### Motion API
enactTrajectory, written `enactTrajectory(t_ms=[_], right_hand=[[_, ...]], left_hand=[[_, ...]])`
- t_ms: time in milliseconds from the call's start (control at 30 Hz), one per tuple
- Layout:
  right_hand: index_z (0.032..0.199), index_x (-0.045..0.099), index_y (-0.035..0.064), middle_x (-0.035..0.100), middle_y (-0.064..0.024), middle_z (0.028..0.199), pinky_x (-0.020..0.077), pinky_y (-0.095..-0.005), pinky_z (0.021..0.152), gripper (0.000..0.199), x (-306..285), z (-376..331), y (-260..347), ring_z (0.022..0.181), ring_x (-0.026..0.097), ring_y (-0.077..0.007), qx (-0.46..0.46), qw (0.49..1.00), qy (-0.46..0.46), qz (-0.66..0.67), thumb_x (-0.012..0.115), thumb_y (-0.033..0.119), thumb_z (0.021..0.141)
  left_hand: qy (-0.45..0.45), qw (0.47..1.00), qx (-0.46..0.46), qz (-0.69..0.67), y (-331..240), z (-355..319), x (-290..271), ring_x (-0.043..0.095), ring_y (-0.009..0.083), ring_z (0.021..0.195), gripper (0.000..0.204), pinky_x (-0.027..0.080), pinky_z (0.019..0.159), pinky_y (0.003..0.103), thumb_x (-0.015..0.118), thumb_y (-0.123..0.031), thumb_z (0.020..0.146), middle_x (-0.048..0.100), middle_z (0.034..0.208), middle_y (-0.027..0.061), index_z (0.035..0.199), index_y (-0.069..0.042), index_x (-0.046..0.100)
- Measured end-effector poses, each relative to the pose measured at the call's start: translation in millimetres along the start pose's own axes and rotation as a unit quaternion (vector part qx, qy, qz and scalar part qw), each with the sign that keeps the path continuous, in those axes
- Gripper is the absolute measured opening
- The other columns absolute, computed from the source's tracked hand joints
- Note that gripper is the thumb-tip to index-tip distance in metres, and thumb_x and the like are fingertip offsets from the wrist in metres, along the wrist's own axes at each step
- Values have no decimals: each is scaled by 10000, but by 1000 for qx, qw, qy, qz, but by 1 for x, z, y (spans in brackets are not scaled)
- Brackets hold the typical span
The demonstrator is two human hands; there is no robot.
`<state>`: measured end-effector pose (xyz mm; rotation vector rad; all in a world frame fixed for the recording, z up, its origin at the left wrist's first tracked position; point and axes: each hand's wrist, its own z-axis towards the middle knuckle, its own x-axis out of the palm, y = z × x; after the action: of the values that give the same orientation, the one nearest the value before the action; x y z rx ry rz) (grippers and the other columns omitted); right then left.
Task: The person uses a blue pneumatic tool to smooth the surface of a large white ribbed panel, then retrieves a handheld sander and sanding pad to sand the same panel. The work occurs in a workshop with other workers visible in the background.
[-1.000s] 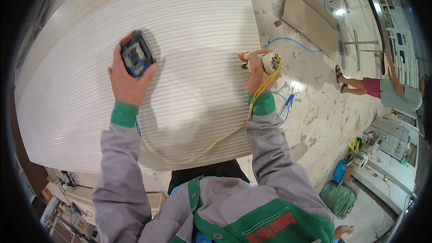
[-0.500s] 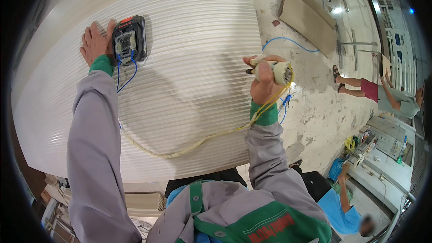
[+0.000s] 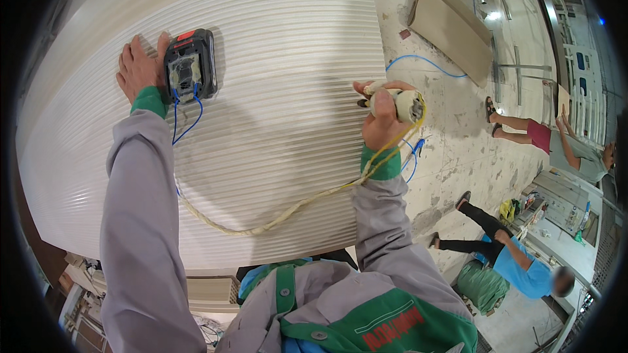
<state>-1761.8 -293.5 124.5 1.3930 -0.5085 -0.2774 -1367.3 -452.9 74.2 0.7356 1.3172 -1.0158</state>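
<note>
My left hand [image 3: 139,68] lies on the ribbed white panel [image 3: 281,59], fingers spread. Its thumb is against the edge of a black and red battery pack [image 3: 191,65]. Blue wires run from the pack's taped terminals toward my forearm. At the panel's right edge my right hand [image 3: 384,117] is wrapped round a small tape-wrapped motor tool [image 3: 407,106], cream-white and roughly cylindrical. A dark tip pokes out past my fingers on its left side. Yellow wires loop from its right end into a taped cable [image 3: 288,212], which sags across the panel toward my left arm.
Beyond the panel's right edge is a worn pale floor [image 3: 445,137] with a blue hose [image 3: 425,62] and a flat brown cardboard piece [image 3: 451,26]. A person in blue [image 3: 523,265] is by a workbench [image 3: 569,202] at lower right, near a green sack [image 3: 483,285]. Another person [image 3: 543,132] stands farther off.
The view has shifted slightly. Both my hands keep nearly the same places and the same hold. At lower right the person in blue has moved, and the green sack now shows more fully.
</note>
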Motion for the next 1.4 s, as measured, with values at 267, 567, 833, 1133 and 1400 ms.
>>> enactTrajectory(t_ms=[267,567,833,1133,1400], right_hand=[[984,560,-47,703,-199,839,616,-442,808,189,5,5,-2,814,734,-305,-44,999,-17,2,618,95,873],[1020,549,-26,713,-186,864,595,-405,843,160,2,12,-9,854,736,-269,-24,1000,4,17,634,42,903],[1027,550,-19,702,-177,879,595,-395,826,154,4,12,-6,863,736,-276,-26,999,20,2,637,16,904],[1009,560,4,723,-181,848,597,-365,789,172,11,23,-9,835,745,-261,-14,1000,12,-24,672,15,879],[1041,535,-15,712,-183,853,600,-381,804,193,13,27,-8,835,744,-275,-67,997,-2,36,650,2,887]], left_hand=[[-4,1000,2,11,0,0,1,258,270,1546,917,198,1250,499,458,-818,909,356,1642,102,1562,-175,414],[1,1000,-1,3,-2,-3,-1,257,268,1547,911,192,1253,499,458,-812,912,356,1641,101,1561,-174,408],[-2,1000,3,4,-2,-3,-1,256,267,1546,896,185,1257,507,469,-800,915,356,1640,102,1557,-178,413],[2,1000,0,3,-3,-3,-3,250,261,1548,888,186,1254,508,476,-791,918,353,1640,90,1560,-182,408],[-6,1000,-1,-7,-3,-5,-3,252,268,1546,882,189,1251,512,477,-789,920,361,1631,97,1553,-177,415]])
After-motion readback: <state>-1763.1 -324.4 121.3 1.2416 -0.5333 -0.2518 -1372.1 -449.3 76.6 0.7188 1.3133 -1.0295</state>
